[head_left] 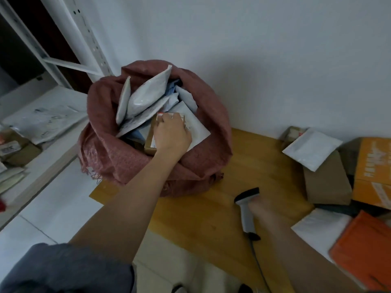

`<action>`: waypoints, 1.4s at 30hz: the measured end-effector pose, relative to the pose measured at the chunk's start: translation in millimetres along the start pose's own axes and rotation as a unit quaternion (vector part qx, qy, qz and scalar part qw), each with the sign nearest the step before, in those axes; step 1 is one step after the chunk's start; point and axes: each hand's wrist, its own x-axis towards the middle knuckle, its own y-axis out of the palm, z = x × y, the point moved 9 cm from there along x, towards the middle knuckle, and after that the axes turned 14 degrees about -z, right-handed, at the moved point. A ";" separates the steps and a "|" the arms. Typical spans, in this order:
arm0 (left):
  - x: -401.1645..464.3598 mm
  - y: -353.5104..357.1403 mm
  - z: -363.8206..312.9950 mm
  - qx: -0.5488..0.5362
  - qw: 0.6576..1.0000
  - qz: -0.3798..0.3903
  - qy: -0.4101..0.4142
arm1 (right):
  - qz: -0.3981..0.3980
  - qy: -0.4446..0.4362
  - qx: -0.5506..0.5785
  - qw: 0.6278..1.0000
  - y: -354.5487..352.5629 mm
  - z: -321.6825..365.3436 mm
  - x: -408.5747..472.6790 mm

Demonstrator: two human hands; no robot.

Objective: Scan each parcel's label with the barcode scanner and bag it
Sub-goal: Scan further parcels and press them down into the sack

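The left hand (pixel 170 132) grips a small cardboard parcel (pixel 150 137) over the mouth of the red woven sack (pixel 118 157), at the far left of the wooden table (pixel 211 218), among soft white mailers (pixel 143 96). The right hand (pixel 259 205) is blurred; it touches the barcode scanner (pixel 246 210), grip unclear. The parcel appears light and rigid: it is best held across opposite edges, whereas the mailers look slippery
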 end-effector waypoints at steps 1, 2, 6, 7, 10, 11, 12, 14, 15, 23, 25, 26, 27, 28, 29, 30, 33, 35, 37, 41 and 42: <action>1.1 -0.6 2.1 -0.010 1.000 0.006 0.007 | -0.010 -0.002 0.007 1.000 -4.4 11.3 -10.2; 1.7 -1.9 4.4 -0.021 1.000 0.011 0.013 | -0.020 -0.010 0.020 1.000 -6.8 23.7 -17.5; 4.8 -12.3 13.0 -0.067 0.997 0.014 0.045 | -0.083 -0.069 0.142 0.984 -18.7 89.3 -56.6; 4.9 -14.3 14.7 -0.071 0.996 0.016 0.056 | -0.091 -0.078 0.176 0.977 -19.4 106.6 -67.8; 5.4 -17.5 23.8 -0.100 0.992 0.033 0.064 | -0.048 -0.064 0.266 0.961 -9.3 141.4 -97.2; 6.3 -17.2 26.8 -0.114 0.991 0.046 0.061 | -0.025 -0.071 0.272 0.959 -4.9 150.8 -103.4; 6.4 -17.2 28.2 -0.123 0.988 0.060 0.065 | -0.008 -0.078 0.267 0.961 -1.4 158.0 -107.9; 5.4 -16.2 29.8 -0.134 0.983 0.091 0.080 | 0.022 -0.070 0.267 0.961 6.1 162.3 -111.0; 4.5 -15.4 31.9 -0.146 0.980 0.103 0.082 | 0.033 -0.061 0.268 0.961 9.4 161.0 -111.4; 11.6 -20.8 45.9 -0.205 0.970 0.090 0.096 | -0.047 -0.206 0.393 0.895 -66.6 250.8 -156.5; 22.7 -27.4 46.6 -0.219 0.969 0.076 0.086 | -0.051 -0.269 0.411 0.870 -89.1 288.3 -178.1; 29.7 -34.3 47.4 -0.233 0.968 0.056 0.075 | -0.052 -0.289 0.411 0.863 -94.6 300.9 -184.7; 37.2 -44.4 48.5 -0.250 0.966 0.021 0.066 | -0.051 -0.299 0.407 0.862 -95.7 308.9 -186.3; 44.8 -55.8 51.0 -0.267 0.962 -0.017 0.057 | -0.052 -0.299 0.400 0.865 -94.5 314.0 -185.3; 52.0 -67.2 55.2 -0.282 0.957 -0.055 0.045 | -0.057 -0.294 0.388 0.871 -91.9 316.3 -181.8; 59.5 -77.1 61.4 -0.288 0.953 -0.089 0.028 | -0.070 -0.291 0.369 0.880 -89.5 317.3 -176.3; 81.0 -95.6 83.7 -0.282 0.945 -0.161 -0.028 | -0.145 -0.300 0.296 0.895 -93.9 320.5 -158.3; 92.7 -98.3 102.8 -0.257 0.945 -0.187 -0.083 | -0.179 -0.288 0.265 0.902 -98.9 320.7 -143.2; 101.9 -91.4 123.5 -0.192 0.954 -0.183 -0.140 | -0.180 -0.285 0.234 0.912 -99.9 322.4 -128.9; 108.4 -58.6 163.0 -0.111 0.963 -0.087 -0.228 | -0.189 -0.282 0.078 0.937 -88.3 326.6 -104.6; 108.0 -50.9 173.1 -0.101 0.962 -0.066 -0.246 | -0.197 -0.272 0.042 0.941 -84.6 326.4 -97.8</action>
